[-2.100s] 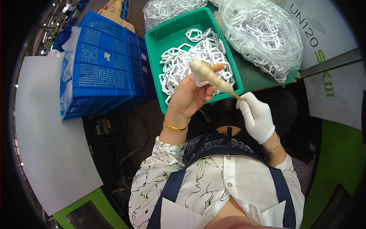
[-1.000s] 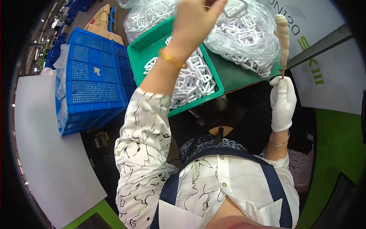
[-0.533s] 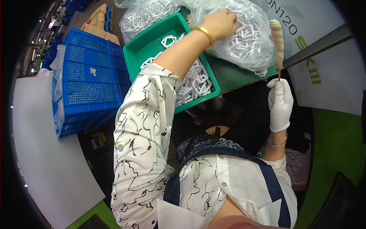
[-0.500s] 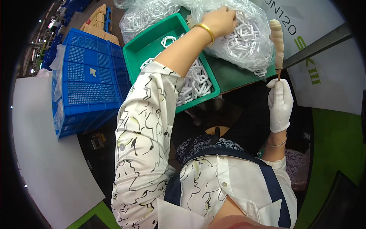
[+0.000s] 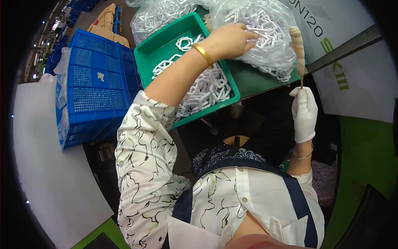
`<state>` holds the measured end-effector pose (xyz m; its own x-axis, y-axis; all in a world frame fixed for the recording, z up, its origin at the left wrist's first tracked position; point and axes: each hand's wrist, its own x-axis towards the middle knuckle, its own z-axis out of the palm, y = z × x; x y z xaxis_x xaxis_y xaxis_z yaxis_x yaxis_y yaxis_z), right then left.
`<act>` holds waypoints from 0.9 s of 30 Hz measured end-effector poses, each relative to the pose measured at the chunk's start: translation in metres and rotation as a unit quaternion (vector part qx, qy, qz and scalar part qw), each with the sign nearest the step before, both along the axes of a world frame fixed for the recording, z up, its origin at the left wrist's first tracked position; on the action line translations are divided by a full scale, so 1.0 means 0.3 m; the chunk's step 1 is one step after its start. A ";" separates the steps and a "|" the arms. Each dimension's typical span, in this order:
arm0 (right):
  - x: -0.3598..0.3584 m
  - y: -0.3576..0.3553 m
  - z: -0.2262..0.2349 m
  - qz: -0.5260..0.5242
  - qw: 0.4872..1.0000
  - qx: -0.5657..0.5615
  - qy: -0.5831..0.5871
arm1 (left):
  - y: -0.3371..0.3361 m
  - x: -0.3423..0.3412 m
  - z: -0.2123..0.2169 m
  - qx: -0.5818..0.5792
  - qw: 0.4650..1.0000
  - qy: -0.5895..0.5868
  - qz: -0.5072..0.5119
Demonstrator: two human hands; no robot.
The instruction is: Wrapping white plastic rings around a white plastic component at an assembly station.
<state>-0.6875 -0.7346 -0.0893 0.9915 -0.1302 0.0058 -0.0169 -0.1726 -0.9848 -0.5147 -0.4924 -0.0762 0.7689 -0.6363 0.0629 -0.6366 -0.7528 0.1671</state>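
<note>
My bare left hand, with a gold bracelet at the wrist, reaches over the right edge of a green tray. Its fingers are apart at the near-left side of a clear plastic bag full of white plastic chain links, and nothing shows in them. Inside the tray lies a heap of white chain links, with a few loose ones farther back. My right hand, in a white glove, is closed round the thin brown stick of a pale, ribbed skewer held upright.
Left of the tray stands a blue mesh crate. Behind the tray is another bag of white links. The green tabletop shows right of the tray, and a metal rail runs beyond my right hand.
My left hand has drawn back left and nearer, from over the bag to its near-left side. The skewer now leans slightly left, with my right hand nearly still.
</note>
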 end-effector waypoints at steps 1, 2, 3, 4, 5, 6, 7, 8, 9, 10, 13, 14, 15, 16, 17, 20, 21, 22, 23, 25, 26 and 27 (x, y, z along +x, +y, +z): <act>0.007 0.005 0.002 0.000 1.000 -0.001 0.001 | 0.013 -0.024 0.007 -0.035 0.998 -0.058 -0.016; 0.017 0.013 0.013 -0.006 1.000 0.002 0.007 | 0.009 -0.071 0.036 -0.007 0.998 -0.059 -0.004; 0.028 0.021 0.021 -0.011 1.000 0.005 0.013 | 0.009 -0.126 0.048 -0.008 0.998 -0.059 -0.002; 0.041 0.026 0.026 -0.009 1.000 0.005 0.013 | 0.008 -0.185 0.060 0.016 0.999 -0.037 -0.027; 0.053 0.027 0.027 -0.006 1.000 0.009 0.000 | 0.002 -0.230 0.062 0.038 0.998 -0.013 -0.055; 0.065 0.032 0.031 0.001 1.000 0.013 -0.013 | -0.003 -0.262 0.046 0.025 0.998 -0.007 -0.060; 0.071 0.039 0.041 0.003 1.000 0.011 -0.013 | -0.004 -0.272 0.019 0.023 0.998 -0.007 -0.058; 0.079 0.050 0.052 0.010 1.000 0.011 -0.015 | -0.003 -0.283 0.007 0.005 0.995 -0.060 -0.079; 0.083 0.058 0.059 0.017 1.000 0.011 -0.017 | -0.002 -0.291 -0.003 -0.012 0.988 -0.113 -0.101; 0.084 0.064 0.056 0.020 1.000 0.010 -0.017 | -0.001 -0.304 -0.014 -0.013 0.994 -0.066 -0.088; 0.076 0.078 0.034 0.028 0.999 -0.026 -0.037 | 0.020 -0.328 -0.007 -0.058 0.991 -0.087 -0.081; 0.070 0.072 0.026 0.024 0.999 -0.036 -0.026 | 0.031 -0.337 0.011 -0.057 0.992 -0.086 -0.078; 0.062 0.067 0.018 0.019 0.999 -0.045 -0.014 | 0.053 -0.346 0.041 -0.104 0.989 -0.085 -0.064; 0.056 0.055 0.012 0.013 0.999 -0.038 -0.006 | 0.082 -0.352 0.065 -0.149 0.984 -0.084 -0.050; 0.046 0.045 0.006 0.009 0.999 -0.031 0.002 | 0.141 -0.347 0.082 -0.146 0.985 -0.083 -0.046; 0.024 0.018 -0.019 0.007 1.000 -0.026 0.008 | 0.347 -0.334 0.113 -0.192 0.975 -0.084 0.075; 0.024 0.015 -0.029 0.005 1.000 -0.022 0.016 | 0.401 -0.338 0.104 -0.182 0.972 -0.050 0.140; 0.027 0.015 -0.039 0.006 1.000 -0.020 0.020 | 0.436 -0.340 0.095 -0.171 0.964 -0.017 0.203; 0.023 0.020 -0.045 0.007 1.000 -0.007 0.025 | 0.457 -0.351 0.094 -0.169 0.964 -0.018 0.205; 0.018 0.035 -0.049 0.009 0.999 0.006 0.031 | 0.483 -0.368 0.090 -0.177 0.964 0.059 0.189; 0.020 0.050 -0.043 0.012 1.000 0.005 0.026 | 0.487 -0.368 0.087 -0.167 0.972 0.040 0.163; 0.021 0.063 -0.038 0.014 1.000 0.004 0.021 | 0.484 -0.365 0.084 -0.167 0.971 0.039 0.164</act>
<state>-0.6811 -0.7157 -0.1007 0.9941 -0.1017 -0.0366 -0.0531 -0.1648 -0.9849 -0.6242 -0.3472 -0.0509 0.9379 -0.3099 0.1558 -0.3463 -0.8090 0.4750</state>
